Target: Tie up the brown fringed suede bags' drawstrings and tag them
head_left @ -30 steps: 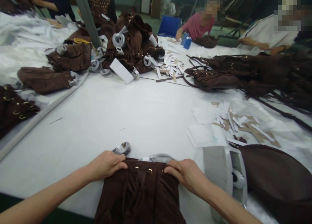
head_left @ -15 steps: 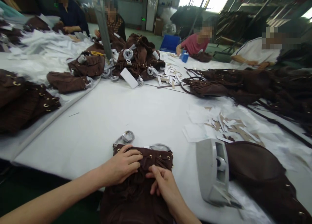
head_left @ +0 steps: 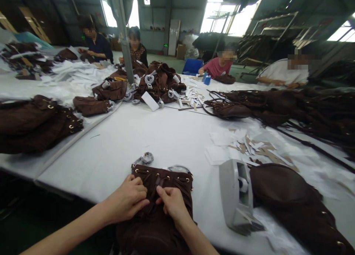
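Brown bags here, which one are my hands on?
The front-centre bag, left of the grey device: your left hand and right hand touch it but no other.

A grey device sits right of the hands, scraps beyond it. Farther ahead stand a post and carton.

A brown bag lies on the white tabletop; the left hand and right hand, both curled, are over the bag's front; right of the bag stands a grey device; well beyond the bag sits a bag heap.
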